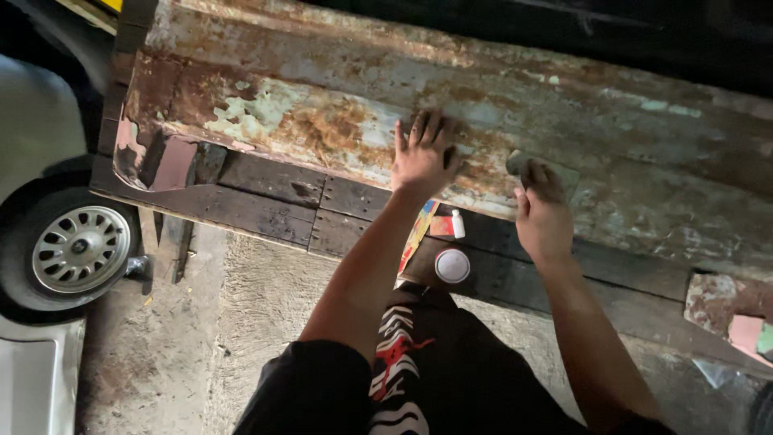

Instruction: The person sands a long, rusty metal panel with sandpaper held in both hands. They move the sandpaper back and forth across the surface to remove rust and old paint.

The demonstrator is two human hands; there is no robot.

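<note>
I had my left hand [424, 157] spread flat on the rusty metal panel [338, 121], fingers [419, 129] fanned wide and holding nothing, pressing down, I judge, to steady myself against the panel while the other hand worked. My right hand [541, 216] lay just beside it on the same panel, fingers curled down over a small grey-green sanding block [522, 163], which sat pinned flat against the flaking surface so its face could bite into the rust.

Below the panel ran the dark wooden ledge [266, 197], and there, near at hand and just under my left wrist, stood a round white-lidded tin [452, 265], a small white bottle [458, 224] and a bright flat packet [417, 234]. Well off to the left of the panel was a car wheel [76, 250] on the concrete floor [241, 322].
</note>
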